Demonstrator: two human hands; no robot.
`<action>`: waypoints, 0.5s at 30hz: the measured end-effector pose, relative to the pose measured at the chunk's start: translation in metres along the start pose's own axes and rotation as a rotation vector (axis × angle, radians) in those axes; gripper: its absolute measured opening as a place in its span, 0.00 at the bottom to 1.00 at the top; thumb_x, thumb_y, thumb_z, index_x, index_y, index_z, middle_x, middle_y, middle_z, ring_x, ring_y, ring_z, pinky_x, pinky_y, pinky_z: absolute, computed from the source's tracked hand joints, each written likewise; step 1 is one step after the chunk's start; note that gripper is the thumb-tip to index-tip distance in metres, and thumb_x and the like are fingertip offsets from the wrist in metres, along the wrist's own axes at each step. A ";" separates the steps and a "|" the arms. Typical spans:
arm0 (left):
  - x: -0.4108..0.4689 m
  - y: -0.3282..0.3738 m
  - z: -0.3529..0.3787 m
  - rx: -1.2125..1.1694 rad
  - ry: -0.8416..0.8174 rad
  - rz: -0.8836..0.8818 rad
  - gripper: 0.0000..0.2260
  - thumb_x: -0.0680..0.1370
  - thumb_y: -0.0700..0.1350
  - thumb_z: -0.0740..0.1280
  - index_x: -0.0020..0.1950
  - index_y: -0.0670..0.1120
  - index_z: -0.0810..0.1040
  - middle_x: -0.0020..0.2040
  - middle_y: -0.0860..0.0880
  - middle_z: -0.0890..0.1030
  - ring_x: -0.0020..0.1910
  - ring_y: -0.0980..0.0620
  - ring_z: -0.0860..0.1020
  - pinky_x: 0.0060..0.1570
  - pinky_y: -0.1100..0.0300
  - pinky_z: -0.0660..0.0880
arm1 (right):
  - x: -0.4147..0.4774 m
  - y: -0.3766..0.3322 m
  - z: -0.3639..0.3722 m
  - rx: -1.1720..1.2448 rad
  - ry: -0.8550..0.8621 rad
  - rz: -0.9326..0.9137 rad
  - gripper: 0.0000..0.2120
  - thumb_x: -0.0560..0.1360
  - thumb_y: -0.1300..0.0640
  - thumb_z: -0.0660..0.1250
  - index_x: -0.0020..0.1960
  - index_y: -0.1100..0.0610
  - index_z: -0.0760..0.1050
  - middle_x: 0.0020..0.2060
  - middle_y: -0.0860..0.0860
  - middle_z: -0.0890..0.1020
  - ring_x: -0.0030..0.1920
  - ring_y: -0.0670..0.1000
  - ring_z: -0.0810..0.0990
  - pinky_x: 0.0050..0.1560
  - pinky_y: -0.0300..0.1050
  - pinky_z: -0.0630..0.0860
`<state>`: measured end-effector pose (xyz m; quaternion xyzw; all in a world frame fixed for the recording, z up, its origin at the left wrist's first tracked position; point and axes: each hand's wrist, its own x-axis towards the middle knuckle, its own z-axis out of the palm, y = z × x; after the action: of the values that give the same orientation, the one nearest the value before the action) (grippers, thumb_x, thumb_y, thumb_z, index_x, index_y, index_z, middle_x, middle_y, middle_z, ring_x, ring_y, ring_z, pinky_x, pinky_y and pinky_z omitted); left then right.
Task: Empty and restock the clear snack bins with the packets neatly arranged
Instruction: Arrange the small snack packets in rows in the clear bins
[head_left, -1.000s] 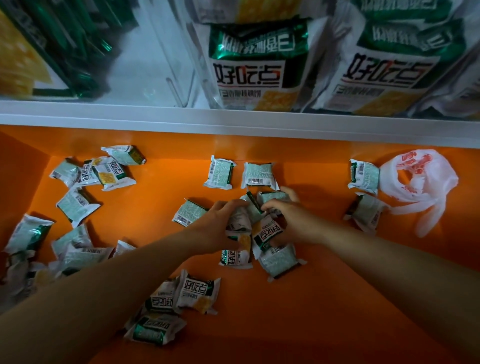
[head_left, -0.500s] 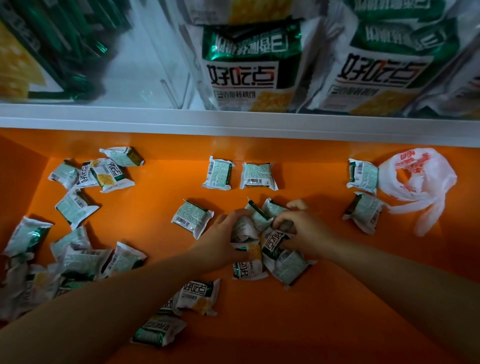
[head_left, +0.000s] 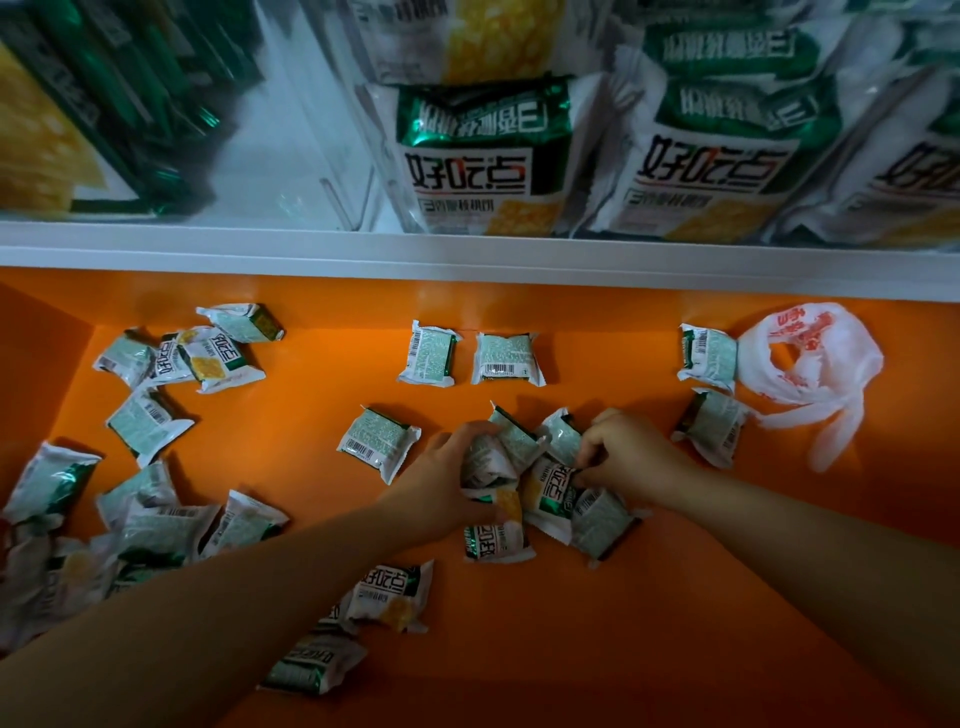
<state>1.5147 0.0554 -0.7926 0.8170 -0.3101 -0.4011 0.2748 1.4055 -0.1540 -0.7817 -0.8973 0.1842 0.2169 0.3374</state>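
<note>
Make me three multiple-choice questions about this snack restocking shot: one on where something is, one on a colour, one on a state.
1. Where on the surface does the white plastic bag lie?
A far right; B far left; C front centre.
2. What colour is the surface under the packets?
A white; B orange; C green.
3. How are the left grip and the right grip?
A both flat and idle; B both curled on packets of the middle cluster; C both lifted clear of everything.
Answers: 1 A, the bag sits just right of the rightmost packets. 2 B, bare orange shows all around the packets. 3 B, the fingers of each curl on packets there.
</note>
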 end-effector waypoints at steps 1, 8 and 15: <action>-0.002 0.003 -0.002 0.016 -0.003 0.000 0.38 0.66 0.51 0.79 0.69 0.62 0.61 0.62 0.49 0.70 0.58 0.51 0.74 0.54 0.63 0.75 | -0.003 0.000 -0.003 -0.014 -0.002 -0.007 0.11 0.69 0.57 0.76 0.33 0.49 0.75 0.40 0.44 0.71 0.46 0.46 0.73 0.37 0.32 0.65; -0.033 0.055 -0.033 0.157 -0.011 0.081 0.38 0.67 0.50 0.78 0.71 0.58 0.61 0.64 0.47 0.69 0.52 0.52 0.75 0.53 0.59 0.77 | -0.044 -0.025 -0.048 -0.111 0.109 -0.076 0.16 0.69 0.58 0.75 0.31 0.45 0.71 0.41 0.45 0.71 0.47 0.47 0.72 0.39 0.35 0.64; -0.105 0.137 -0.079 0.400 -0.008 0.236 0.38 0.69 0.52 0.77 0.71 0.61 0.58 0.68 0.49 0.63 0.60 0.47 0.73 0.56 0.52 0.75 | -0.129 -0.072 -0.105 -0.234 0.255 -0.179 0.04 0.69 0.60 0.75 0.43 0.59 0.82 0.47 0.49 0.70 0.53 0.49 0.72 0.46 0.36 0.65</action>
<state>1.4897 0.0581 -0.6045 0.8117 -0.4778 -0.2999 0.1512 1.3591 -0.1514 -0.6062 -0.9635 0.1183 0.0904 0.2225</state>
